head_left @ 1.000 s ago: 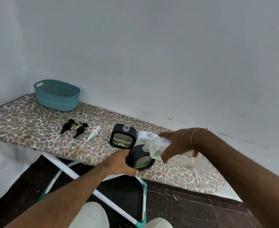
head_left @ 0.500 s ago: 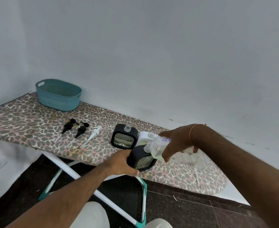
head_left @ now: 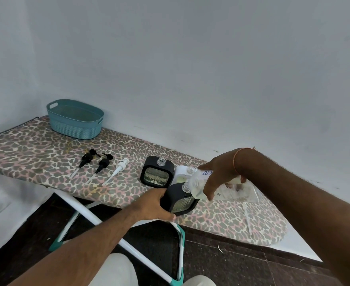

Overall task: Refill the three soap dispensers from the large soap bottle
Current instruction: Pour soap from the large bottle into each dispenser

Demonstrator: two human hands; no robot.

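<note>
Here, soap bottle in right hand

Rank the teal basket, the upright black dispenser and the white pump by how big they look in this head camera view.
1. teal basket, largest though farthest away.
2. upright black dispenser, clearly smaller.
3. white pump, thin; about as long as the dispenser is tall, but least in bulk.
All stand at differing distances on the ironing board.

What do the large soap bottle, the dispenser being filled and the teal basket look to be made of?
Large soap bottle: clear, probably plastic; pale liquid shows through its wall. Dispenser being filled: matte black casing, likely plastic, around a clear textured window that could be glass or plastic. Teal basket: matte moulded plastic, judging by its ribbed wall and cut-out handle.
</note>
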